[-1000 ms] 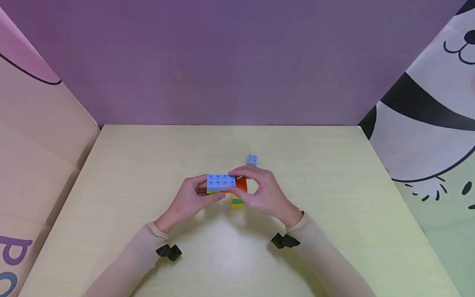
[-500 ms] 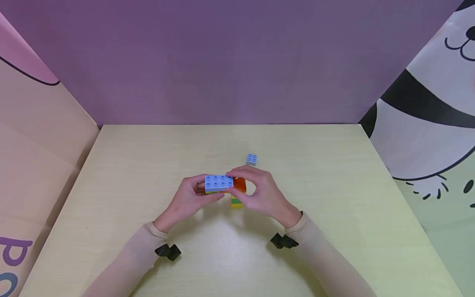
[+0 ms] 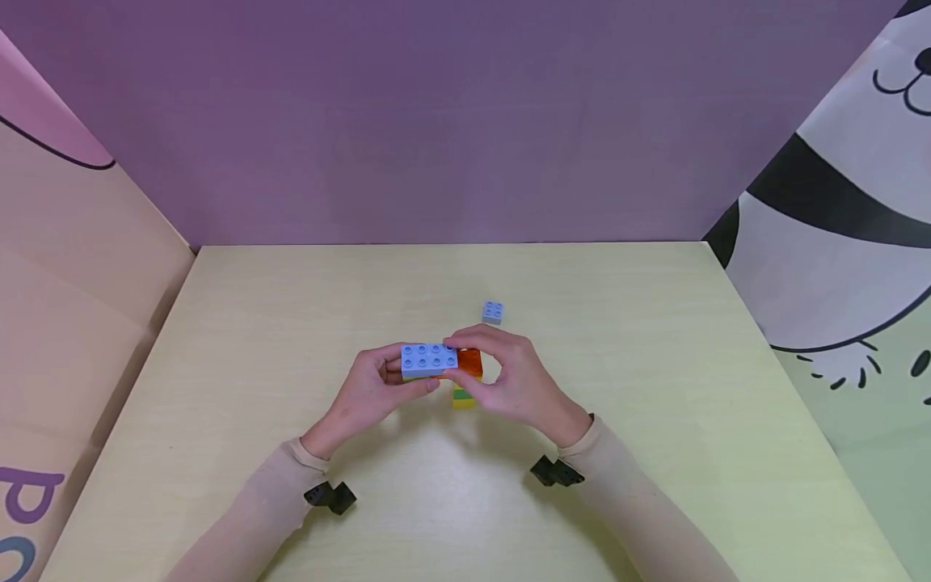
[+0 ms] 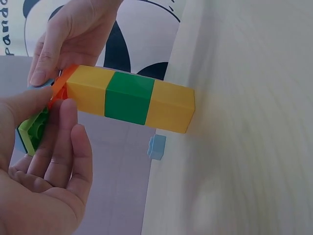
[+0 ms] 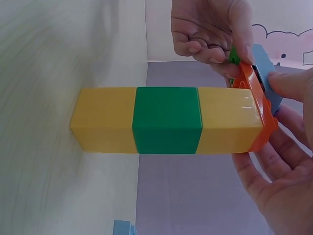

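Observation:
In the head view, my right hand (image 3: 512, 372) pinches the right part of a long blue toy brick (image 3: 429, 360) between thumb and fingers. Under it is an orange piece (image 3: 471, 362) that juts out to the right. My left hand (image 3: 371, 396) grips the left end, its thumb along the front. A lime green brick (image 4: 35, 128) shows under the blue one beside the left fingers, in the left wrist view. The orange piece caps an upright column: a yellow brick (image 5: 227, 115), a green brick (image 5: 167, 120) and another yellow brick (image 5: 105, 120) at the table.
A small blue brick (image 3: 493, 313) lies on the light wooden table (image 3: 655, 347), beyond my right hand. The purple wall (image 3: 451, 121) rises at the table's far edge. Printed panels (image 3: 836, 202) flank both sides. Black wrist cameras (image 3: 330, 495) sit at my cuffs.
The blue brick and both hands have shifted very slightly left in the head view over the last second. The grip of each hand stays the same.

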The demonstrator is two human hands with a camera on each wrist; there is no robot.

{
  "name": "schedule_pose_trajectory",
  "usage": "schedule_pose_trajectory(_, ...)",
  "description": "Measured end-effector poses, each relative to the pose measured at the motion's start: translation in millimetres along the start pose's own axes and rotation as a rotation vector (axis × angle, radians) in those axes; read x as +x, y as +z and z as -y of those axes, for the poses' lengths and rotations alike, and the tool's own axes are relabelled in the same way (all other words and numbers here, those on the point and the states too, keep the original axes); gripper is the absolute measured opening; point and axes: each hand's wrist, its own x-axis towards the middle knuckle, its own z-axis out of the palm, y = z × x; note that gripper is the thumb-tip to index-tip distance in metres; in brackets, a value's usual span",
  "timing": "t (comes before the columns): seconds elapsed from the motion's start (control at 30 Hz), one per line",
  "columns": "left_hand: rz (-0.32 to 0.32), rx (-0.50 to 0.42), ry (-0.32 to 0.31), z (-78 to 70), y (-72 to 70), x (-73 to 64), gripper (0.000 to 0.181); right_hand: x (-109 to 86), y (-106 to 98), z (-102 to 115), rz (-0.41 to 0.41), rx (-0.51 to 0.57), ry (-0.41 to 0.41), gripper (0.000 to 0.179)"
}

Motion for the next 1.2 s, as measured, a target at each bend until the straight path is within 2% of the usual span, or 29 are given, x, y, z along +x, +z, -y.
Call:
schedule_pose_trajectory(0.1,0.003,-0.001,0.003,-0.5,0.1,-0.7,0.043,-0.9,0.3,-1.1,-0.001,0.003,-0.003,0.032)
schedule_pose_trajectory(0.23,0.008,-0.023,0.04,-1.5,0.0,-1.3,0.034,-1.8,1.7,-2.3,-0.015,0.014,-0.02,0.032)
schedule_pose_trajectory(0.4,-0.034,-0.027,0.072,-6.3,2.1,-1.1,0.035,-2.5,2.4,-3.3,-0.028,0.022,-0.03,0.033)
schedule_pose_trajectory(0.63,-0.099,-0.042,0.016,-12.3,4.9,-0.8,0.035,-2.1,2.2,-4.8,-0.018,0.045,-0.036,0.033)
schedule_pose_trajectory(0.9,-0.079,-0.085,-0.052,-16.3,3.5,-0.9,0.038,-1.5,3.8,-7.1,-0.026,0.06,-0.058,0.036)
schedule_pose_trajectory(1.03,-0.061,-0.088,-0.055,-14.5,2.7,-0.2,0.037,-2.0,4.5,-8.1,-0.025,0.068,-0.053,0.034)
schedule_pose_trajectory(1.2,-0.038,-0.065,-0.022,-13.5,2.4,-0.4,0.035,-3.4,5.9,-8.4,-0.028,0.076,-0.039,0.034)
